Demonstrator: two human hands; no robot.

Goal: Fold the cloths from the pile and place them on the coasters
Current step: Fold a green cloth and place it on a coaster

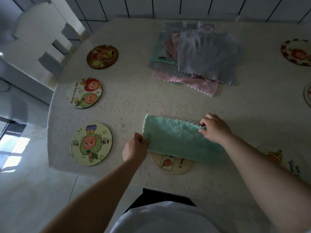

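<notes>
A green cloth (175, 138), folded into a long strip, lies near the table's front edge and partly covers a cream coaster (170, 165). My left hand (134, 147) pinches the strip's left end. My right hand (214, 128) grips its right end, fingers curled over the scalloped edge. The pile of cloths (198, 54), blue, pink, grey and green, sits at the back middle of the table. Three round cartoon coasters lie in a column on the left: a dark one (102, 56), a white one (84, 93) and a green one (91, 144).
More coasters show at the right edge: a red-rimmed one (297, 52), a sliver of another (308, 96) and one partly behind my right forearm (276, 156). A white chair (38, 46) stands beyond the table's left corner. The table's front edge (104, 175) is close to my body.
</notes>
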